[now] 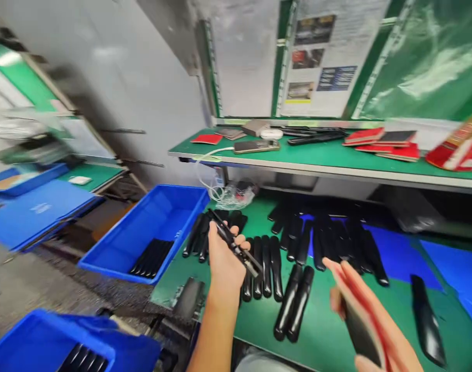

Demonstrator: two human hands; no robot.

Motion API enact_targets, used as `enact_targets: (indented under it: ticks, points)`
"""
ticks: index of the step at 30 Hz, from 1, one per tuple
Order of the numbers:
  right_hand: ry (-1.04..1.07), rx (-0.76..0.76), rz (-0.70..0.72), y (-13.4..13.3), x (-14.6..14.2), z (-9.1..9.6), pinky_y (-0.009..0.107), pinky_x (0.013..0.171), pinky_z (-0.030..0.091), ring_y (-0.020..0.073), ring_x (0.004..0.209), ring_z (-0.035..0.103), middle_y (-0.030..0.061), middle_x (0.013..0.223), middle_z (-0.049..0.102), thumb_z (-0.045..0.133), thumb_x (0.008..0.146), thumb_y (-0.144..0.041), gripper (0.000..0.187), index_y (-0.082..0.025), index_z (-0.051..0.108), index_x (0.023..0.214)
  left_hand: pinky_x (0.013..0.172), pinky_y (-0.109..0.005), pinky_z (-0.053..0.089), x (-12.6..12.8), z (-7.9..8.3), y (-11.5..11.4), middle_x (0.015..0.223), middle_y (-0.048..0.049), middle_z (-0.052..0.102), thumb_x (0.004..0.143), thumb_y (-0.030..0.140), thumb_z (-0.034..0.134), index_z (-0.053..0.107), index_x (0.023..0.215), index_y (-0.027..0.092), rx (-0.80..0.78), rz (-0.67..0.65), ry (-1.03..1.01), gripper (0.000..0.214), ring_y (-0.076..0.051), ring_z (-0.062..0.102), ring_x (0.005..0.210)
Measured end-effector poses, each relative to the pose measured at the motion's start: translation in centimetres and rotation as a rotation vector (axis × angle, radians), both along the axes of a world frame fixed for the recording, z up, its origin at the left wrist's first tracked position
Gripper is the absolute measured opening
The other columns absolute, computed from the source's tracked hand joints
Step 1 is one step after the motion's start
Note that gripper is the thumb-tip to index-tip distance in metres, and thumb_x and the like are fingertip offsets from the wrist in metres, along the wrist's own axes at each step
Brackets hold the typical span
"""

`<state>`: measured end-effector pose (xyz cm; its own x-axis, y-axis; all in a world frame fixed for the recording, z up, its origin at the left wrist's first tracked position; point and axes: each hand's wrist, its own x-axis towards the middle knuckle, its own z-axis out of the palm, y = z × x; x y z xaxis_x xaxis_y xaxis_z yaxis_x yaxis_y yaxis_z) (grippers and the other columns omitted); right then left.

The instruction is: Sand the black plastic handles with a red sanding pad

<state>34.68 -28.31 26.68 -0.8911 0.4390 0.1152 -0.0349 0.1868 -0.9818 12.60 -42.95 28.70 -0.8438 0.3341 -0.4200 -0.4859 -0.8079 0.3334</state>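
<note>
My left hand (225, 266) is turned palm up, its fingers curled around a slim black part (233, 240) with a metallic end, whose exact kind I cannot make out. My right hand (399, 341) grips a flat pad (360, 330), red on one side and dark grey on the other, off to the right above the bench. Between the hands, two glossy black handle-shaped pieces (294, 305) lie side by side on the green bench top (329, 330). A row of similar black pieces (266, 266) lies just right of my left hand. Another black piece (427, 320) rests at the far right.
A blue bin (143, 232) with several black pieces stands left of the bench, and another blue bin (58, 336) sits lower left. Across the back runs a green shelf (317, 155) holding a phone (256, 146) on a white cable and red-and-grey pads (383, 142). More black pieces (329, 232) are heaped beneath it.
</note>
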Motion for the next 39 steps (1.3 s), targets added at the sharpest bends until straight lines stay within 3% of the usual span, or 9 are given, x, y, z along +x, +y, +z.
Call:
enact_targets:
  ticks: [2,6,11,24,29,31,34,38,39]
  points:
    - [-0.024,-0.394,-0.097,-0.5,0.6,-0.4,0.039,0.074,0.052,0.0229,0.082,0.058,0.009,0.123,0.065,0.063,0.079,-0.068,0.069,-0.037,0.052,0.14,0.038,-0.012,0.031,0.8,0.7,0.7,0.057,0.0121,0.043,0.089,0.027,0.063,0.049,0.084,0.02,-0.005,-0.022,0.008,0.016,-0.001,0.037,0.038]
    - [0.028,-1.257,-0.152,-1.7,-0.3,-1.4,0.026,0.058,0.044,0.0135,0.065,0.046,0.0059,0.094,0.063,0.055,0.092,-0.052,0.042,-0.023,0.068,0.118,0.037,-0.009,0.029,3.4,1.1,2.8,0.046,0.0136,0.035,0.085,0.016,0.052,0.032,0.071,0.022,0.195,-0.163,0.016,0.025,0.0,0.037,0.034]
    - [0.193,-1.622,-0.177,-2.7,0.4,-2.4,0.02,0.062,0.046,0.0087,0.068,0.048,-0.0023,0.083,0.054,0.069,0.089,-0.037,0.043,-0.017,0.062,0.126,0.044,-0.013,0.038,6.2,0.5,5.3,0.053,0.01,0.037,0.079,0.017,0.045,0.033,0.08,0.023,0.342,-0.306,0.059,0.013,-0.004,0.043,0.041]
    - [0.299,-1.413,-0.254,-4.8,3.8,-0.1,0.018,0.056,0.045,0.0071,0.061,0.046,-0.0044,0.072,0.05,0.082,0.079,-0.031,0.022,-0.022,0.063,0.083,0.037,-0.017,0.033,10.2,1.3,6.3,0.052,0.0101,0.025,0.076,0.017,0.043,0.021,0.075,0.025,0.369,-0.328,0.072,0.024,-0.007,0.031,0.036]
    - [0.396,-1.26,-0.017,-4.1,2.7,0.4,0.018,0.056,0.044,0.0061,0.058,0.046,-0.0042,0.068,0.055,0.089,0.07,-0.037,0.031,-0.019,0.066,0.08,0.037,-0.017,0.036,10.3,0.7,6.3,0.052,0.0106,0.026,0.076,0.018,0.046,0.019,0.074,0.026,0.456,-0.375,0.139,0.028,-0.008,0.033,0.036]
    - [0.34,-1.16,-0.132,-3.0,1.7,0.0,0.02,0.061,0.05,0.0088,0.064,0.057,-0.0017,0.076,0.065,0.093,0.063,-0.034,0.039,-0.017,0.069,0.089,0.037,-0.017,0.037,9.9,0.4,6.1,0.051,0.0107,0.025,0.074,0.016,0.047,0.019,0.072,0.026,0.488,-0.38,0.113,0.029,-0.008,0.033,0.035]
    - [0.31,-1.1,-0.501,-1.5,0.6,-0.3,0.023,0.064,0.056,0.0116,0.067,0.065,-0.0024,0.079,0.071,0.093,0.062,-0.036,0.041,-0.019,0.068,0.09,0.035,-0.017,0.035,9.2,0.1,5.6,0.05,0.0109,0.024,0.07,0.014,0.047,0.019,0.068,0.027,0.544,-0.354,0.027,0.031,-0.007,0.031,0.033]
    - [0.305,-0.967,-0.354,-0.8,-0.1,-0.3,0.025,0.056,0.055,0.0129,0.06,0.063,-0.003,0.069,0.069,0.096,0.054,-0.032,0.043,-0.019,0.067,0.082,0.032,-0.017,0.031,9.5,1.3,5.0,0.049,0.0119,0.024,0.071,0.012,0.047,0.022,0.066,0.027,0.573,-0.307,-0.125,0.03,-0.006,0.026,0.032]
    - [0.292,-0.95,-0.44,-0.6,-0.3,-0.4,0.025,0.057,0.055,0.0127,0.06,0.063,-0.0032,0.069,0.069,0.097,0.051,-0.031,0.044,-0.018,0.067,0.081,0.032,-0.016,0.031,9.8,1.8,4.9,0.049,0.0122,0.024,0.073,0.011,0.046,0.023,0.067,0.027,0.587,-0.308,-0.162,0.029,-0.006,0.025,0.032]
